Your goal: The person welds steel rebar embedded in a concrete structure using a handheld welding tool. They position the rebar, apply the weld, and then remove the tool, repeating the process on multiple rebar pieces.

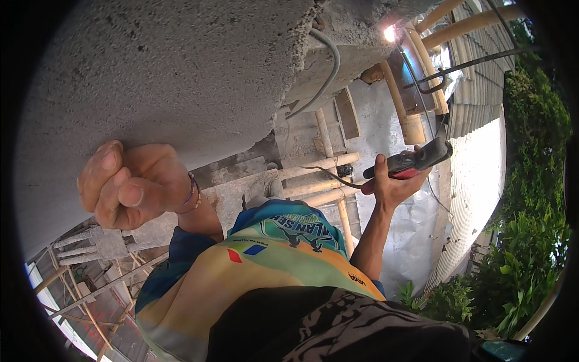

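My right hand [395, 192] is wrapped round a black and red electrode holder [422, 159], with a dark cable trailing from its lower end. A thin rod [415, 81] runs up from near the holder's head towards a glaring white arc [390, 32] at the concrete's edge beside a dark metal plate [405, 78]. My left hand [136, 187] is raised close to the rough grey concrete [181, 72], its fingers curled in with nothing seen in them. A thin bracelet circles that wrist.
Bamboo poles [322, 187] cross below the concrete. A grey cable [335, 57] loops from its edge, and a bent steel bar [476, 61] juts out at upper right. Corrugated roofing [479, 84] and leafy plants [531, 199] lie to the right; scaffolding poles [75, 283] stand at lower left.
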The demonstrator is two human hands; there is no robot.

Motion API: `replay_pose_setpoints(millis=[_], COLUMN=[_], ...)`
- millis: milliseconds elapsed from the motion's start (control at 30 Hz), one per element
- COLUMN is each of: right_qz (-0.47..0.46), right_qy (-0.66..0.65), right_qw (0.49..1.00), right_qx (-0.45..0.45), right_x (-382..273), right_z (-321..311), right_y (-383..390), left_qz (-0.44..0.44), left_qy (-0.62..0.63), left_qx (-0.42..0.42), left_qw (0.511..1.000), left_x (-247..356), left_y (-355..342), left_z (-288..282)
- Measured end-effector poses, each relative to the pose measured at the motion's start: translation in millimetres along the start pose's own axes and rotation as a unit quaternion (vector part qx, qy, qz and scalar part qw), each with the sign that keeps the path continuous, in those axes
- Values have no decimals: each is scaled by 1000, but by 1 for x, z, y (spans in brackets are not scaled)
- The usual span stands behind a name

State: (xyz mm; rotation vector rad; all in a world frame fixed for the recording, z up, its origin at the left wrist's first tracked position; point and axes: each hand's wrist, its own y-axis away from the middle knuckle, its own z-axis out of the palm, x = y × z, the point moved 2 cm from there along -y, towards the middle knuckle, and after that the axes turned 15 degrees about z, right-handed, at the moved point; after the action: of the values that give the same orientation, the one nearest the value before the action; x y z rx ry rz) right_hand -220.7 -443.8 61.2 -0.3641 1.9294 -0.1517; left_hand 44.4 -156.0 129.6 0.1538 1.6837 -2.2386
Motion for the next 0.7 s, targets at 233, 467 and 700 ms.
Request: replay_pose_setpoints(millis=[233, 467, 700], right_qz=[2, -9, -23], right_qy=[-2, 11, 12], right_qw=[1000, 1000, 1000], right_qx=[-5, -7, -5], right_x=[0, -2, -2], right_z=[1, 1, 3], right_y=[-2, -3, -5], left_qz=[6, 5, 4], left_qy=[-7, -4, -4], left_qx=[-8, -8, -2], left_qw=[1000, 1000, 1000], left_x=[0, 0, 0], left_y=[0, 1, 1], left_z=[1, 0, -1])
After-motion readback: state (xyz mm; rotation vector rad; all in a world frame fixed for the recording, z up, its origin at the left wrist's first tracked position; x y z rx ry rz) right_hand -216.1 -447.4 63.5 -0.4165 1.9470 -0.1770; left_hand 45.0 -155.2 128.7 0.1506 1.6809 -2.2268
